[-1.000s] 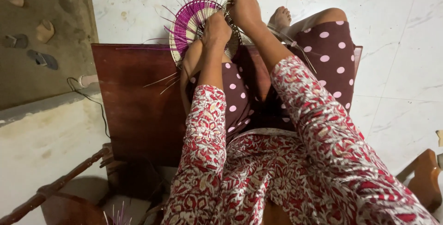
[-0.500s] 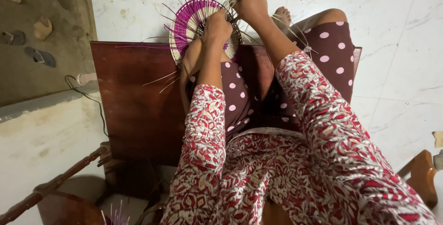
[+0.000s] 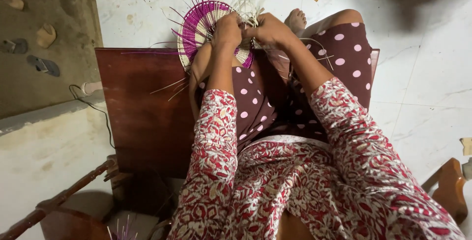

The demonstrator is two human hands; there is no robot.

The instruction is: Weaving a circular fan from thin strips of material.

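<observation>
Left hand (image 3: 227, 28) clamped on woven basket disc (image 3: 199, 23), purple and cream, propped on left knee at worktop (image 3: 142, 97) far edge. Right hand (image 3: 269, 29) pinching pale loose strands (image 3: 248, 9) just right of disc. Hands touching; strands fan far, upward; disc leftward.

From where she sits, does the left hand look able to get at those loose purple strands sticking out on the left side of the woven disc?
Probably yes. The left hand already rests on the woven disc, and the purple strands fan out just beside it with nothing between them. The right hand is busy on the pale strands on the other side.
</observation>
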